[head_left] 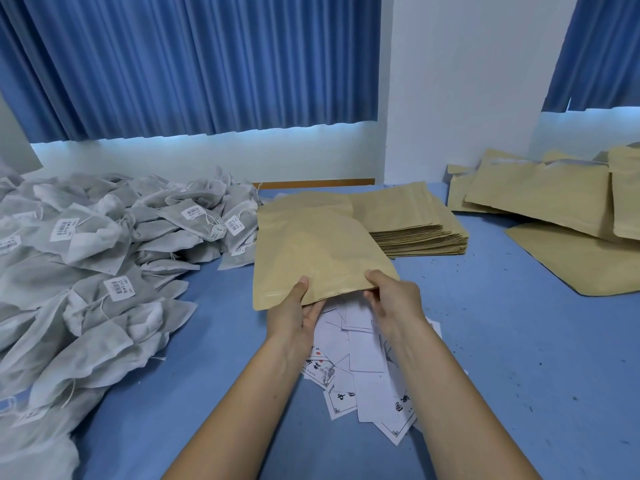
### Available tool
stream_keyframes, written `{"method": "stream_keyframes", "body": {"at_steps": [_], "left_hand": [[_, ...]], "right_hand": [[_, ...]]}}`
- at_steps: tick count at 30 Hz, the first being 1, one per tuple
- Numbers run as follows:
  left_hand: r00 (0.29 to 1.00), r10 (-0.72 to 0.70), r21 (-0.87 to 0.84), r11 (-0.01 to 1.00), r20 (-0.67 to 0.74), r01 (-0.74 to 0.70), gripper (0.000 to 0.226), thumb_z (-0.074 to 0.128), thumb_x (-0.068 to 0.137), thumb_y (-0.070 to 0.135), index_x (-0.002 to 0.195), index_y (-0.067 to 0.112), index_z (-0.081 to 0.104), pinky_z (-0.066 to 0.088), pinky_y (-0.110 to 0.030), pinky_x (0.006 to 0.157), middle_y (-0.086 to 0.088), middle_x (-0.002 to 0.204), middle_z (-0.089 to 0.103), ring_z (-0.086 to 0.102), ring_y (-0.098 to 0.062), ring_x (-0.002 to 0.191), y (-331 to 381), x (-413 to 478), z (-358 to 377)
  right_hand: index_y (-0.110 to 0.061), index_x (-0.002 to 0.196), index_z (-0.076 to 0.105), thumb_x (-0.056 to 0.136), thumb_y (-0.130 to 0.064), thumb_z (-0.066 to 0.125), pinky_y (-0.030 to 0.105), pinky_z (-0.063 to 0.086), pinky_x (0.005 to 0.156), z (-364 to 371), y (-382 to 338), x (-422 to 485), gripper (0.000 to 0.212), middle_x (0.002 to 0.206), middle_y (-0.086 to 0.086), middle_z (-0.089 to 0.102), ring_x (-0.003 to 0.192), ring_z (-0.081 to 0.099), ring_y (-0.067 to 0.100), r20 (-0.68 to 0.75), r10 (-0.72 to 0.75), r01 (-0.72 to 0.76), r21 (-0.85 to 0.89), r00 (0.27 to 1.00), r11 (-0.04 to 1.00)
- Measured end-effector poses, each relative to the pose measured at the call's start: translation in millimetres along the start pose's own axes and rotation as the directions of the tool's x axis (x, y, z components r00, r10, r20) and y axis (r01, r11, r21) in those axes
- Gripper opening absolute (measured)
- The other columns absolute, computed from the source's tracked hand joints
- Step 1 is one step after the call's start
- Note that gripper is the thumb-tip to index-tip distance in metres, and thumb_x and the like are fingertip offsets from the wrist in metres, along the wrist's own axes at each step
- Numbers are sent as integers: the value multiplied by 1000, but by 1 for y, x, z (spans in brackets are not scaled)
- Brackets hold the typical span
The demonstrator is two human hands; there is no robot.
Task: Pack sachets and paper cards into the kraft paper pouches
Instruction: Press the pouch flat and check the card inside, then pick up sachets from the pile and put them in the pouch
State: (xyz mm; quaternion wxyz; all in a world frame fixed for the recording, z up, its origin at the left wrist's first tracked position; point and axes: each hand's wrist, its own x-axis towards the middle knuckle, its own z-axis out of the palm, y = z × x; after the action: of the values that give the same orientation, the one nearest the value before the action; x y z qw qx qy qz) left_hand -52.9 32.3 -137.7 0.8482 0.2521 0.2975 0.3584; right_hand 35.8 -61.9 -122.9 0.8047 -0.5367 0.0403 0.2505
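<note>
Surface (pixel 502 341): blue; it carries all the stock. As a judgement, the task is at an early or middle stage, with large supplies of every item left.

Sachets (pixel 104 254): a big loose heap of grey drawstring bags with white labels, at the left. None is in a hand or at a pouch mouth, so this share of the work remains.

Pile (pixel 540 195): kraft pouches lying overlapped at the far right, well apart from the hands. They look slightly fuller than the flat ones and may be finished packs, but their contents are not visible.

Stack (pixel 415 230): flat, empty pouches in a neat block just behind the held one. Many are still to be filled.

Pouch (pixel 311 247): the unit in hand, lifted above the surface between sachets and stack, its far end overlapping the stack. Its long axis runs away from the person, leaning a little to the left. The zip-banded mouth appears to point toward the person and the rounded base away. It looks flat, and no sachet or card is seen entering it.

Cards (pixel 353 358): white printed slips scattered under the wrists, near the pouch mouth, none picked up.

Left hand (pixel 294 313): grip closed on the pouch's near edge, thumb on top, fingers beneath.

Right hand (pixel 394 299): grip likewise pinching the near edge at its right corner, probably parting the mouth.
</note>
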Motion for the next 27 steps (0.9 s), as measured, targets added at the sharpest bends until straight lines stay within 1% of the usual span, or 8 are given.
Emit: {"method": "stream_keyframes", "body": {"at_steps": [3,8,12,15,19,21,24,27], "left_hand": [[1000,1,-3,1000,3,-1,29,62,88,-3,115,7,59,52,-38,81,-10,110,67,68,-21,79,0,-1,0],[1000,15,-19,1000,13,-15,22,61,88,-3,107,8,60,53,-36,80,-8,105,68,69,-20,80,-1,-1,0],[1000,7,-8,1000,17,-6,14,61,88,-2,97,9,62,54,-32,69,-7,98,70,71,-17,71,-3,-1,0],[1000,-9,-11,1000,17,9,12,62,88,-1,96,9,62,54,-33,69,-6,93,70,71,-17,67,-4,-2,0],[998,12,-20,1000,53,-11,24,60,89,0,112,6,60,55,-33,75,-11,107,69,70,-21,82,-5,-1,1],[998,4,-17,1000,65,-3,30,59,90,0,119,4,58,56,-34,77,-14,114,67,69,-23,88,-6,-3,1],[998,0,-11,1000,69,1,30,60,90,1,119,4,57,60,-33,73,-14,114,67,69,-24,89,-7,-4,2],[998,-9,-8,1000,69,9,26,60,90,1,116,5,58,58,-33,74,-14,114,67,69,-25,92,-8,-4,3]], "right_hand": [[-4,73,57,85,-2,67,10,42,39,-3,-1,2,15,74,5,57,54,49,13,-20,-5,4,-63,1000,998],[-2,80,59,84,1,68,15,50,49,2,2,-2,11,80,6,61,66,57,14,76,22,-28,78,997,997],[-6,79,60,82,7,66,17,47,49,4,5,-3,15,80,6,63,67,59,14,127,15,-21,46,992,999],[-5,79,59,82,9,65,16,46,47,3,4,-1,16,79,6,63,66,58,15,111,6,-13,65,994,998],[-8,82,60,85,4,64,20,50,54,8,8,-5,13,80,4,64,69,59,13,181,16,-34,95,983,995],[-8,85,61,85,5,63,18,50,53,10,11,-8,13,81,4,64,71,59,14,223,24,-39,62,975,997],[-4,93,61,85,8,61,14,49,49,11,12,-8,15,83,5,63,70,58,14,210,-3,-4,32,978,999],[-6,89,60,85,9,61,15,48,49,10,11,-8,16,83,4,63,69,58,15,190,-14,7,37,982,999]]}}
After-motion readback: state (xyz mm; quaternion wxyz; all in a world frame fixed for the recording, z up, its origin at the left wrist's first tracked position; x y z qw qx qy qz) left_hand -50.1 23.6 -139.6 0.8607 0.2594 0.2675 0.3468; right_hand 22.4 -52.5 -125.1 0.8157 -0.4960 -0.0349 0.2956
